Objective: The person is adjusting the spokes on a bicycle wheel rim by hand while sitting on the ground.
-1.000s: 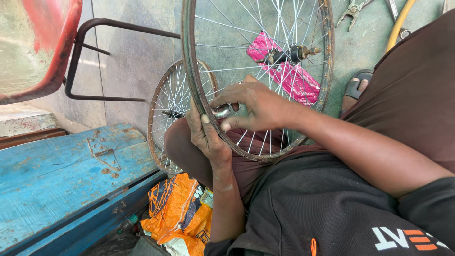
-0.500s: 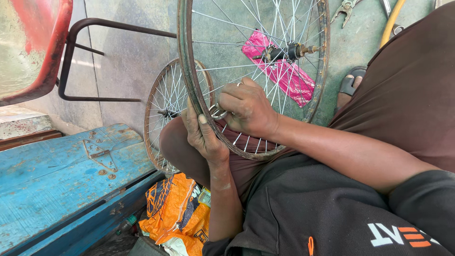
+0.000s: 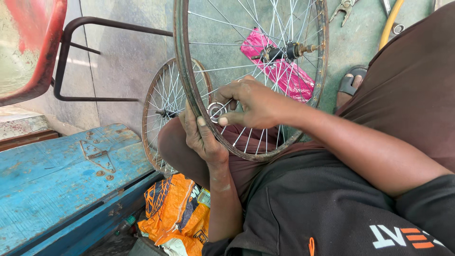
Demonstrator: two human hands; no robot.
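Pink flat plastic package (image 3: pixel 279 71) lying on grey floor behind spokes of wheel you're holding, near hub. Orange crumpled sack (image 3: pixel 177 215) with dark and white print sitting low, beside blue wooden box, just under your left forearm.

My view: bare forearms, black short-sleeved shirt (image 3: pixel 303 208) with white-orange chest print, brown trousers (image 3: pixel 407 95), grey sandal (image 3: pixel 351 80) on foot.

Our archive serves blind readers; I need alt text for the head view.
Two hands work on a spoked wheel: the left hand grips the rim, the right hand holds a small round tool at a spoke. A smaller wheel stands behind.
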